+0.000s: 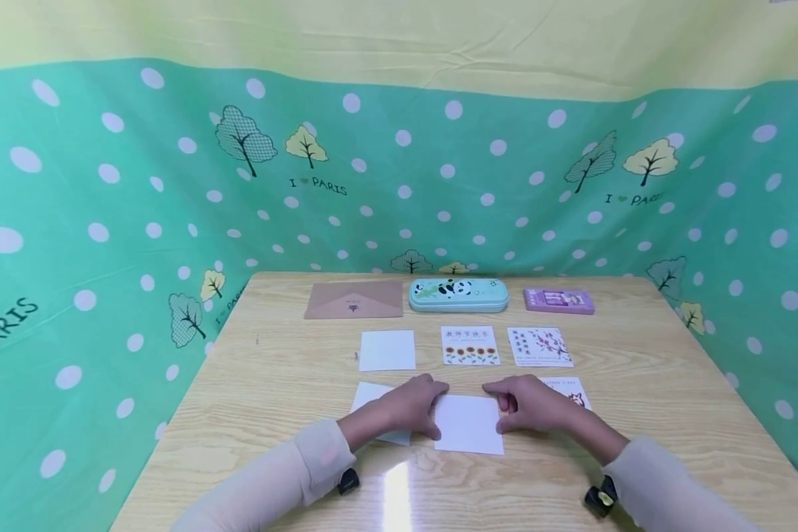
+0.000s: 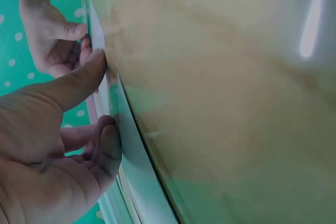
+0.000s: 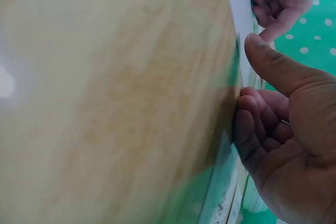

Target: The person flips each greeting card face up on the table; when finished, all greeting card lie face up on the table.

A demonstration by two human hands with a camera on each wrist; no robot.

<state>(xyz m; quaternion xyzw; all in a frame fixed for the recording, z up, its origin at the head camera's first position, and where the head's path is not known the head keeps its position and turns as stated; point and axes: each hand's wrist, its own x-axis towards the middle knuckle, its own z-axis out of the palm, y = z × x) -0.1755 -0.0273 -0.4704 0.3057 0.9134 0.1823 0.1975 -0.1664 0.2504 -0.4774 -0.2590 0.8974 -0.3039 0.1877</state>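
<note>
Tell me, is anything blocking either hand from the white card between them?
Nothing visible does. The left hand is at the white card's left edge, the right hand at its right; the partly covered neighbours, a blank card and a printed card, lie outside that space.

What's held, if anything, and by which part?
The white card in the middle: left hand at its left edge, right hand at its right; whether it's gripped or merely touched cannot be told.

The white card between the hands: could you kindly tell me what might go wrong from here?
With the left hand and right hand at opposite sides of the white card, uneven pushing might skew it. The left forearm crosses over a second card, which it could perhaps brush aside.
</note>
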